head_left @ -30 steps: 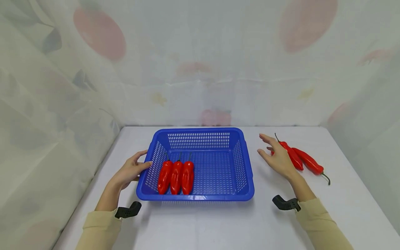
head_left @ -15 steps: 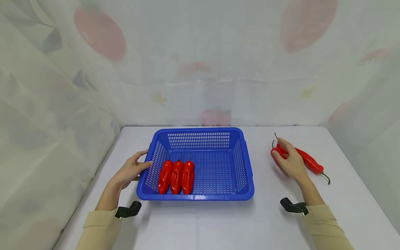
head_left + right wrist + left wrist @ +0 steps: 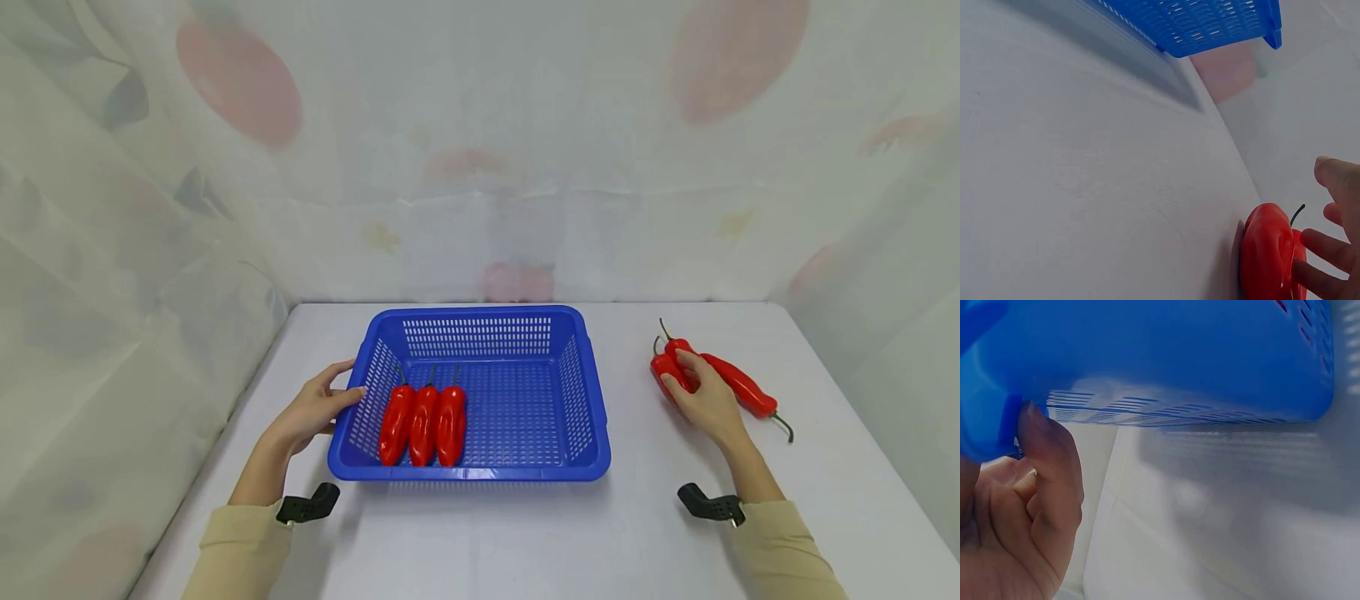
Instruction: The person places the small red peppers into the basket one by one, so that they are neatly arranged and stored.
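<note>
In the head view a blue plastic basket [image 3: 480,473] stands mid-table with three red chili peppers [image 3: 422,425] side by side in its left part. My left hand [image 3: 311,410] grips the basket's left rim; in the left wrist view its curled fingers [image 3: 1054,469] hook at the rim's edge. To the right of the basket my right hand [image 3: 708,404] is over two red chili peppers [image 3: 670,367], thumb and fingers spread. The right wrist view shows these fingers [image 3: 1329,250] beside the peppers; whether they touch cannot be told. Another red chili pepper [image 3: 742,386] lies just to the right.
A white tabletop [image 3: 525,542] carries everything. Patterned pale cloth [image 3: 480,233] hangs along the back and both sides. Black wrist cameras [image 3: 307,504] sit on both wrists.
My right hand has moved right from beside the peppers to over them, then drawn slightly back toward the front. The left hand and the basket have stayed put.
</note>
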Action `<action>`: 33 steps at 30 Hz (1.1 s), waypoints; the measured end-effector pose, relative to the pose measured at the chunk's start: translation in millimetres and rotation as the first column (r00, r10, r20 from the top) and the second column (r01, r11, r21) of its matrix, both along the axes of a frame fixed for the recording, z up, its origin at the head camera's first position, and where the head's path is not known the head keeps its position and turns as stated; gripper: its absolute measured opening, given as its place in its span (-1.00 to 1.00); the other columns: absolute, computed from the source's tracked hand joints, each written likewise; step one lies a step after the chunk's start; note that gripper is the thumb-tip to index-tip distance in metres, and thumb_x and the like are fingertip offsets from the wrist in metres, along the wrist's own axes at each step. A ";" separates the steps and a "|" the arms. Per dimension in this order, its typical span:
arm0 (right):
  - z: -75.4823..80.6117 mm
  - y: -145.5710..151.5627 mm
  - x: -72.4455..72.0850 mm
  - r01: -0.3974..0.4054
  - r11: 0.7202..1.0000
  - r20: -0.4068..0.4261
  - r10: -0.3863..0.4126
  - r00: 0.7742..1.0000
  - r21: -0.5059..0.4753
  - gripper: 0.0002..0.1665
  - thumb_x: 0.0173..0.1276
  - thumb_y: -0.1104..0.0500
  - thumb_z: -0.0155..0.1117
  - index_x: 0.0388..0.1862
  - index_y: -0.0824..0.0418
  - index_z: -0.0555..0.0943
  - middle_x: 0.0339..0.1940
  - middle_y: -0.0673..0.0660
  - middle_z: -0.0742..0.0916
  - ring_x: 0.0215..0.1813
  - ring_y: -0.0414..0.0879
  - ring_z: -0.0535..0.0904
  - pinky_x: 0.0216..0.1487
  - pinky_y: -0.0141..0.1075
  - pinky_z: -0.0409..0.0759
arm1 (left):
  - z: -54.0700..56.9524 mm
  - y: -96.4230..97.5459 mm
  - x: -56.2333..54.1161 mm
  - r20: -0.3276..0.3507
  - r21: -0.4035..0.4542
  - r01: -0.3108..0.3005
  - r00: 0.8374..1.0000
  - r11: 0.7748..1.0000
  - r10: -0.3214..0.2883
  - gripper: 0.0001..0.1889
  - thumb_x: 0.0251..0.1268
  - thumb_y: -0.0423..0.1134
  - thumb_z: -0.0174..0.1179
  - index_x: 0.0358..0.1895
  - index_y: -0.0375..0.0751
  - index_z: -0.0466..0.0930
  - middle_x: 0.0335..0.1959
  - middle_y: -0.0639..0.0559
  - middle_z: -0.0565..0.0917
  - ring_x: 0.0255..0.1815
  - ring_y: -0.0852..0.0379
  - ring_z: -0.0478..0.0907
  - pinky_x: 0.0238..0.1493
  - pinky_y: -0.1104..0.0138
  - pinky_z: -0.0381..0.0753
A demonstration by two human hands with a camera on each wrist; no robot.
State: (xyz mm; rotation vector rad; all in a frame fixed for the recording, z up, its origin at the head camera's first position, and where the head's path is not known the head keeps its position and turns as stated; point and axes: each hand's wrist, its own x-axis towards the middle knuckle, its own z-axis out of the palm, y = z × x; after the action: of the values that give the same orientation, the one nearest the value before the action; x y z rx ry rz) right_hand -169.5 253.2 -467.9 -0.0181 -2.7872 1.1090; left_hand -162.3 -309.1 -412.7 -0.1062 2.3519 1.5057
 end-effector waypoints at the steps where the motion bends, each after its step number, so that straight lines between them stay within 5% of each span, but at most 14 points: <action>1: -0.7 0.4 0.4 0.000 1.000 0.006 0.000 1.000 0.006 -0.30 0.31 0.07 0.16 0.34 0.33 0.23 0.23 0.40 0.43 0.21 0.30 0.32 0.06 0.24 0.42 | 0.1 0.0 -0.1 -0.001 0.000 0.001 1.000 1.000 -0.001 -0.25 0.27 -0.04 0.12 0.44 -0.01 -0.06 -0.04 -0.37 0.56 -0.28 -0.09 0.67 -0.33 0.04 0.66; 10: -5.6 -0.5 4.3 -0.005 0.999 0.062 0.003 0.998 0.038 -0.28 0.31 0.04 0.15 0.34 0.36 0.21 0.23 0.45 0.39 0.21 0.36 0.28 0.07 0.26 0.40 | 1.0 -0.3 -0.5 0.003 -0.008 -0.008 1.000 1.000 0.009 -0.25 0.27 -0.04 0.13 0.44 -0.02 -0.06 -0.03 -0.38 0.55 -0.29 -0.09 0.67 -0.34 0.05 0.66; 33: -13.4 -11.4 0.7 0.016 1.000 0.036 -0.016 0.999 0.002 -0.34 0.28 0.10 0.20 0.29 0.34 0.29 0.15 0.41 0.49 0.13 0.29 0.42 0.05 0.13 0.49 | -1.5 -0.6 1.8 0.006 -0.003 -0.010 1.000 1.000 0.010 -0.25 0.28 -0.05 0.12 0.44 -0.03 -0.06 -0.04 -0.37 0.55 -0.29 -0.08 0.67 -0.34 0.05 0.66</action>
State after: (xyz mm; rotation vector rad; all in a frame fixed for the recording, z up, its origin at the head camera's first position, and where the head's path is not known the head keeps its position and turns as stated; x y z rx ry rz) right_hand -168.8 241.7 -481.3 -0.0602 -2.8146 1.1130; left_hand -160.5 -309.7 -414.2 -0.1236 2.3524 1.5044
